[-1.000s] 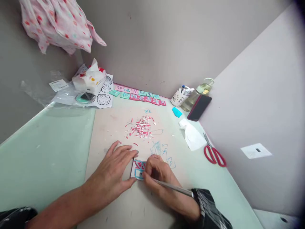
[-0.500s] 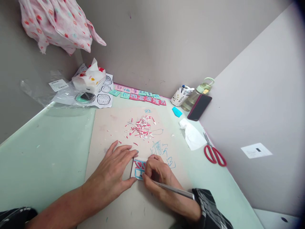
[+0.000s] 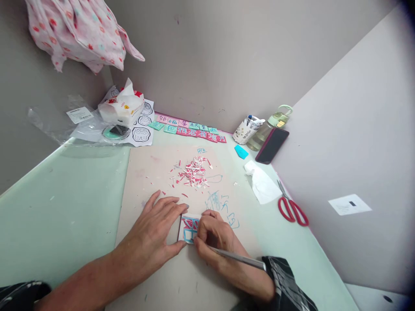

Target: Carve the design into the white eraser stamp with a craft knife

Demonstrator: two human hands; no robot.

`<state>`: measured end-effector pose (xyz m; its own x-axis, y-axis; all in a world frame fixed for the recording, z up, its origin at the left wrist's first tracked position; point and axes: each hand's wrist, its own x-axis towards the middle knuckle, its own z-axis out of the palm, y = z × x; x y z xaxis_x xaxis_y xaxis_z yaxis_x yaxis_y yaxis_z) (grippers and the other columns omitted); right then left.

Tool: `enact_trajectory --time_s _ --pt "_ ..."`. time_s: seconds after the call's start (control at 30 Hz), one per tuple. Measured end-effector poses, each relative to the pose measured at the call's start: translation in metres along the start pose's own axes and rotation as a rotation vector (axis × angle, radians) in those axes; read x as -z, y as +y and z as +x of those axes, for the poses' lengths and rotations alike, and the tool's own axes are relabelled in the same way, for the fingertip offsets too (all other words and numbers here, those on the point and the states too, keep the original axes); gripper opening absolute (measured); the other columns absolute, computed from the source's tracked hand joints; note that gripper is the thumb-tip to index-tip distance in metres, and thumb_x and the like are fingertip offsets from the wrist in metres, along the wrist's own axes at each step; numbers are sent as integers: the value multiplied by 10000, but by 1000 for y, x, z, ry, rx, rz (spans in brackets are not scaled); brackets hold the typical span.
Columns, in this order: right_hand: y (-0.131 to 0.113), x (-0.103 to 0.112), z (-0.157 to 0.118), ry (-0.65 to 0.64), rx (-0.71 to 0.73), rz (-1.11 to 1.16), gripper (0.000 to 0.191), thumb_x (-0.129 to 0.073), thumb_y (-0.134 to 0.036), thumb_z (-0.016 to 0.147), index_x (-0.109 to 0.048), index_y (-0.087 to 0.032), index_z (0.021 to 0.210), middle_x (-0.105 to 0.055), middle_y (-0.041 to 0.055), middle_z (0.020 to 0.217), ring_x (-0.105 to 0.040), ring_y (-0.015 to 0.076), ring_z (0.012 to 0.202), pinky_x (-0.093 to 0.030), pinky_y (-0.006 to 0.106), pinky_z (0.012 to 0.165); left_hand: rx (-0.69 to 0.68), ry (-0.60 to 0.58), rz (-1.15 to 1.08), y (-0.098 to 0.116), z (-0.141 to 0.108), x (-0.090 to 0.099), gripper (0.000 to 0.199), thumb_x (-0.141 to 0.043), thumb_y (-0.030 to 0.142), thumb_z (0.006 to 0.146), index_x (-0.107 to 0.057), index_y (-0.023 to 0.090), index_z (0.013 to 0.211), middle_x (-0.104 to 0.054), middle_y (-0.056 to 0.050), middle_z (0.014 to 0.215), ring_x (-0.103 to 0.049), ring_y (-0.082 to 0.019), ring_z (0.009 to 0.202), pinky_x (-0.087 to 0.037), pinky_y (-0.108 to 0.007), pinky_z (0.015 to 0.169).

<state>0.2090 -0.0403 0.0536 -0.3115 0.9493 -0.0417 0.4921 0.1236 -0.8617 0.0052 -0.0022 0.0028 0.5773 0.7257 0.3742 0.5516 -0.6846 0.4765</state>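
Note:
A small white rubber tile (image 3: 181,236) with red patches and blue-drawn lines lies on the beige board in front of me. My left hand (image 3: 159,226) rests flat with fingers spread at the tile's left side. Its thumb touches the near left corner, and the index fingertip is by the far left corner. My right hand (image 3: 218,236) covers the tile's right part, closed in a pen grip round a slim silver craft knife (image 3: 241,258). The knife's tip is mostly hidden behind my fingers. Beyond both hands lies a pile of red and white shavings (image 3: 194,172).
The beige board (image 3: 139,168) bears blue pen marks. Lettered pink and green tiles (image 3: 191,129) line the wall. Red-handled scissors (image 3: 292,211), a tissue (image 3: 262,183), a phone (image 3: 272,146), a bottle (image 3: 257,137) and a pen cup (image 3: 245,131) stand right; a tissue pack (image 3: 121,109) sits left.

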Motion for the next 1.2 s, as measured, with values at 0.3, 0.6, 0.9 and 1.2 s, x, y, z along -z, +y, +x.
enact_trajectory --time_s 0.3,0.6,0.9,1.2 --pt "0 0 0 30 -39 -5 258 -526 -99 862 -377 -237 702 -496 2 765 -467 208 855 -368 330 747 -21 38 62 0 2 4 668 -854 189 725 -494 189 1288 -650 -77 1150 -606 -304 1157 -244 -610 1195" --pt "1 1 3 77 -71 -13 262 -536 -131 869 -389 -236 679 -459 -21 699 -454 184 780 -343 316 706 -103 -112 17 -9 1 8 839 -957 270 695 -474 164 1373 -620 -36 1077 -599 -273 1071 -208 -609 1200" --pt "1 1 1 70 -67 -40 253 -518 -106 867 -395 -234 686 -466 -19 710 -449 181 776 -342 309 692 3 -114 -75 -1 2 11 386 -837 218 812 -620 199 1131 -641 -10 1006 -609 -254 1045 -172 -601 1205" --pt "4 -2 0 73 -54 -22 275 -525 -82 861 -377 -237 688 -473 -14 720 -449 191 808 -350 310 702 36 -66 -93 2 2 10 419 -885 192 727 -594 224 1027 -674 3 982 -622 -250 1020 -174 -615 1203"
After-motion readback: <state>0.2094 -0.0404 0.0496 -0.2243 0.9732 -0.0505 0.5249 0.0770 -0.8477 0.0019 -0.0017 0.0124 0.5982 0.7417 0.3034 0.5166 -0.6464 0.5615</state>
